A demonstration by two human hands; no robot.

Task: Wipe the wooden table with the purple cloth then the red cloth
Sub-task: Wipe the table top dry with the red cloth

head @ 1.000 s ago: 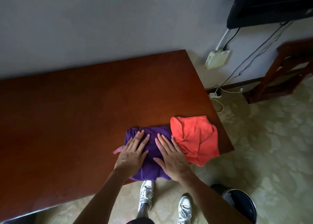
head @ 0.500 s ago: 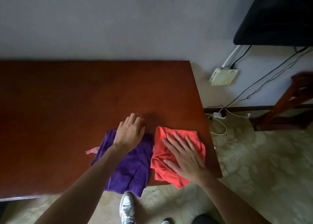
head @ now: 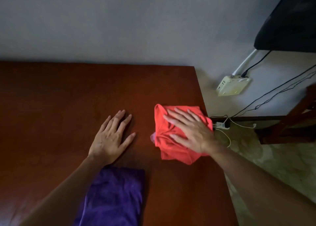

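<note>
The reddish-brown wooden table (head: pixel 59 97) fills the left and centre of the head view. The red cloth (head: pixel 164 140) lies crumpled near the table's right edge, and my right hand (head: pixel 189 131) presses flat on it with fingers spread. My left hand (head: pixel 111 137) rests flat on bare wood, fingers apart, holding nothing. The purple cloth (head: pixel 114 196) lies near the front edge, just behind my left wrist; my left forearm hides part of it.
A grey wall runs behind the table. To the right are a cream wall box (head: pixel 232 85) with cables, a white power strip (head: pixel 222 125) on the floor, a dark screen (head: pixel 290 20) and a dark wooden chair (head: pixel 294 123).
My left hand has left the purple cloth and moved forward onto bare wood. My right hand has pushed the red cloth away from me along the right edge. The view has come closer.
</note>
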